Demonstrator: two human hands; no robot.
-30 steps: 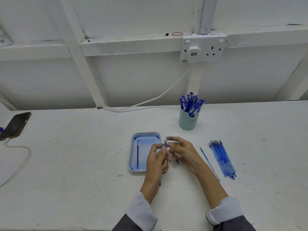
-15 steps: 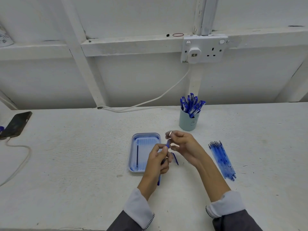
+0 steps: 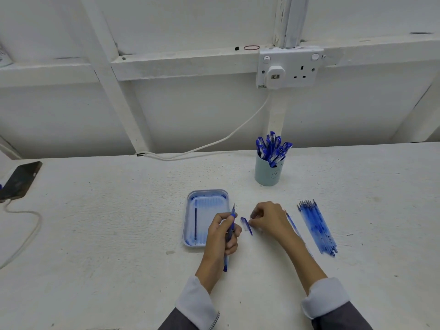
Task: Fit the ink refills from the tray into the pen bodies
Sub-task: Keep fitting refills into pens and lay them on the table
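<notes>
My left hand (image 3: pixel 221 236) grips a blue pen (image 3: pixel 232 216) upright, its metal tip pointing up over the right rim of the light blue tray (image 3: pixel 190 198). One dark refill (image 3: pixel 195 221) lies along the tray's left side. A blue pen cap (image 3: pixel 246 226) lies on the table between my hands. My right hand (image 3: pixel 270 220) is lowered beside it, its curled fingertips at the cap's right side; a pinch cannot be made out. A row of several clear blue pen bodies (image 3: pixel 316 227) lies to the right, with a single one (image 3: pixel 292 223) partly hidden behind my right wrist.
A pale green cup (image 3: pixel 267 173) stands behind my hands, filled with several capped blue pens (image 3: pixel 272 146). A phone (image 3: pixel 20 179) with a white cable (image 3: pixel 26 234) lies at the far left. On the wall is a socket (image 3: pixel 289 67), its cable running down to the table's back edge.
My right hand left the pen tip and dropped to the cap on the table. My left hand lowered slightly, still holding the pen.
</notes>
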